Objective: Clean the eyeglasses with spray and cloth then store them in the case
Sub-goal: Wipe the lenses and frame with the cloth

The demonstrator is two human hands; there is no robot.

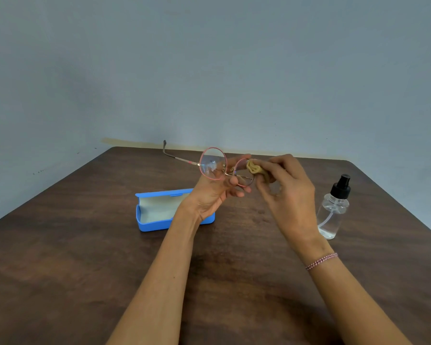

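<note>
Both hands are raised above the desk (85,270), near its middle.

Left hand (215,192): palm turned up, thumb and fingers grasping the glasses (213,163) at the bridge and the inner rim. The glasses are held clear of the desk, pink round rims upright, and one temple arm is unfolded and points left and away. The nearer lens shows a bright reflection.

Right hand (288,188): fingers curled, pinching a bunched tan cloth (254,168), which is pressed against the farther lens. A beaded bracelet (321,261) sits on this wrist.

Case (157,207): blue, lying open on the desk with its pale lining exposed. It sits just behind the left forearm, which covers its right end.

Bottle (332,212): clear with a black pump top, standing upright on the desk to the right of the right hand, apart from it. Liquid is visible in the lower part.

A plain grey wall (209,70) stands behind the desk.
</note>
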